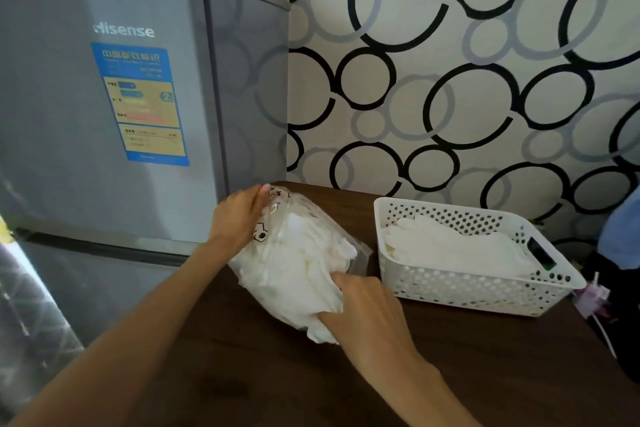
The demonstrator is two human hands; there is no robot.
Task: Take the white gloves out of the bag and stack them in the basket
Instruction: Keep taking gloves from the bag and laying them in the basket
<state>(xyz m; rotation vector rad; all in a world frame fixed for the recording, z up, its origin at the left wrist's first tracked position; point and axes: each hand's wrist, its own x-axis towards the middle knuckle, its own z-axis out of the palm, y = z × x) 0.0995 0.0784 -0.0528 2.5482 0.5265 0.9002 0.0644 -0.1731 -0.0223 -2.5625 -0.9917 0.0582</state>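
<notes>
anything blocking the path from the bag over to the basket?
Nothing visible. Bare table lies between the bag and the basket. The right hand grips gloves at the bag's mouth; the left hand holds its far end.

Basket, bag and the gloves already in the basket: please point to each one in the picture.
basket [460, 291], head view, on its perforated front wall.
bag [277, 199], head view, on its printed upper edge.
gloves in the basket [450, 246], head view, on the top of the stack.

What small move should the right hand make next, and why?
Probably pull one glove free toward the basket. The right hand already grips the white gloves at the bag's mouth, while the left hand holds the bag steady.
</notes>
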